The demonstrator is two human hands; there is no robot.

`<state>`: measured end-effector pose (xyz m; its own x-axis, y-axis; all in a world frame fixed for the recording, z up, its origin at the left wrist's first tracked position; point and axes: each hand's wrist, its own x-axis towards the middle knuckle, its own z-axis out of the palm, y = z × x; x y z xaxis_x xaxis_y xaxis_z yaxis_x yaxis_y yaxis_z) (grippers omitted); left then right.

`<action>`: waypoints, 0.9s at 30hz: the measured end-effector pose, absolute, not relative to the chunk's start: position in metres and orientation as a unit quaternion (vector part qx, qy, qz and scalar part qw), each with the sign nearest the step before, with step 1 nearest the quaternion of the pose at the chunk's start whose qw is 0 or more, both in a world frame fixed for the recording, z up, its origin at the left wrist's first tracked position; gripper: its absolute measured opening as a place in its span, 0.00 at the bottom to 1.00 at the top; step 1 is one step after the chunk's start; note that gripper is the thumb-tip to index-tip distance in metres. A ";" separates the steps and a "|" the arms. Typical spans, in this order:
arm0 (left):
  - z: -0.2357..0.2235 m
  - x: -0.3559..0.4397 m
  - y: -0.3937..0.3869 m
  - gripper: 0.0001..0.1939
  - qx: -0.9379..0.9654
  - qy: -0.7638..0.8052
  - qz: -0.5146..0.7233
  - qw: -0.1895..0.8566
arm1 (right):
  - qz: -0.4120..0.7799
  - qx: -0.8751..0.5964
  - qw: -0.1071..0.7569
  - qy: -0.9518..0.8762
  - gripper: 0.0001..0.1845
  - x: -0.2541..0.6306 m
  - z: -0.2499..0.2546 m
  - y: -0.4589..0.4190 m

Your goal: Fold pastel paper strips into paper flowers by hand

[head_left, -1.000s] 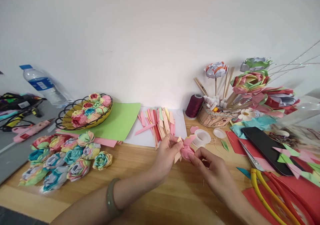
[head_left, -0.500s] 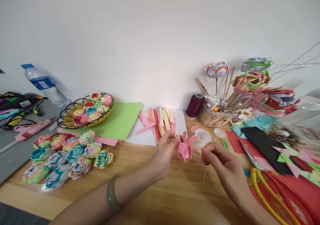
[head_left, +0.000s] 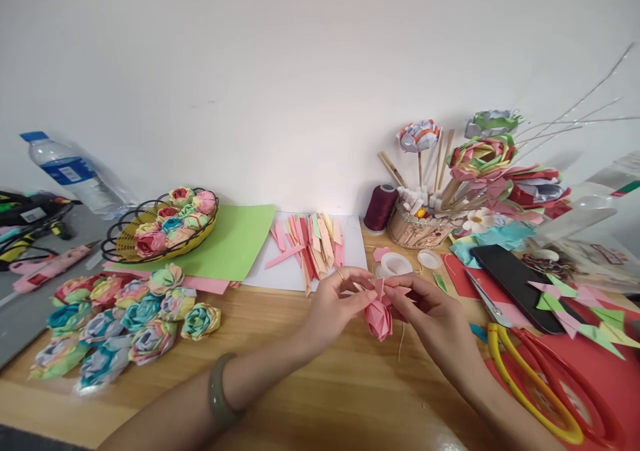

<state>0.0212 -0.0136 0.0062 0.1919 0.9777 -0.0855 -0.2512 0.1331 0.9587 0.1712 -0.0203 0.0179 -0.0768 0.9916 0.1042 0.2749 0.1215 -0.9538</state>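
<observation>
Head camera showed left hand (head_left: 336, 311) and right hand (head_left: 434, 321), both grips pinching the pink folded-paper flower (head_left: 379, 321) above the brown wooden table (head_left: 310, 404); farther, multicoloured folded-paper strips (head_left: 311, 244) lay on white paper sheet (head_left: 355, 241).

Matt folded-paper flower (head_left: 379, 319), glossy wood tabletop (head_left: 320, 404)

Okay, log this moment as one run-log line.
left hand: pinching folded pink paper flower | right hand: pinching same flower's upper end | flower: held over light-brown wooden table
</observation>
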 end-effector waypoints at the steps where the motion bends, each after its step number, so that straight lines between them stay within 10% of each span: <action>1: 0.005 0.021 -0.014 0.09 0.469 0.417 0.480 0.613 | 0.384 -0.518 0.440 -0.624 0.13 0.172 0.017 -0.020; 13: 0.009 0.016 -0.024 0.03 0.663 0.397 0.552 0.314 | 0.182 -0.407 0.477 -0.758 0.09 0.171 0.014 -0.030; 27: 0.009 0.015 -0.025 0.08 0.704 0.328 0.576 0.255 | 0.011 -0.348 0.494 -0.797 0.14 0.172 0.016 -0.033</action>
